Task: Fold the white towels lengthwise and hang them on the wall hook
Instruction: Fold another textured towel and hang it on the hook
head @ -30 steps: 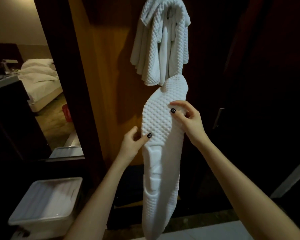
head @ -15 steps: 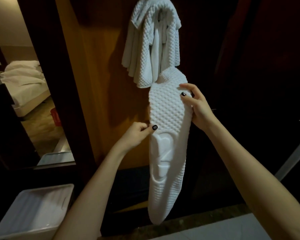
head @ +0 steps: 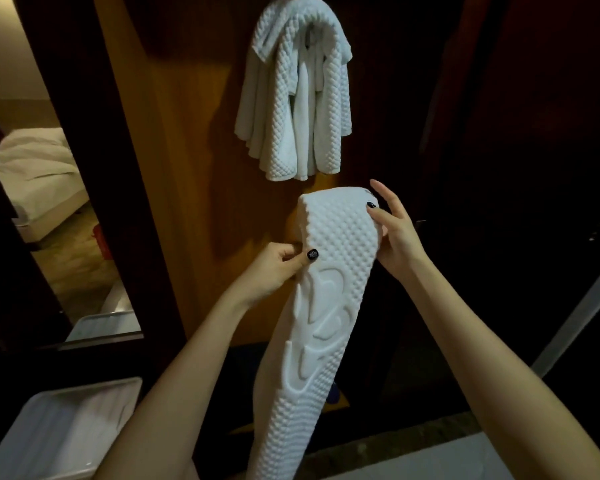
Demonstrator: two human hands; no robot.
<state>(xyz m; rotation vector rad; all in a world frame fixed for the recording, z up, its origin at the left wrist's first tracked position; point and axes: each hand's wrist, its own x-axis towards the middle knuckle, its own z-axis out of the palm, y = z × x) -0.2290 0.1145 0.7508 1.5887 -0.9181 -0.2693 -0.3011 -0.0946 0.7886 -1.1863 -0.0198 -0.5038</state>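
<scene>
Facing wooden wall panel, bed beyond doorway at left; holds folded towel long axis vertical, top just below hung towels, left hand and right hand fingers pinching its edges.

Person's arms, head view. 2 forearms enter from the lower edge: the left forearm and the right forearm, each bare from the frame edge to the wrist. The left hand and the right hand are likewise bare. 2 nails show clearly. The left thumbnail carries glossy black polish with a faint pale speckle; the right thumbnail carries the same black polish. The other nails are turned away or too small to tell.
</scene>
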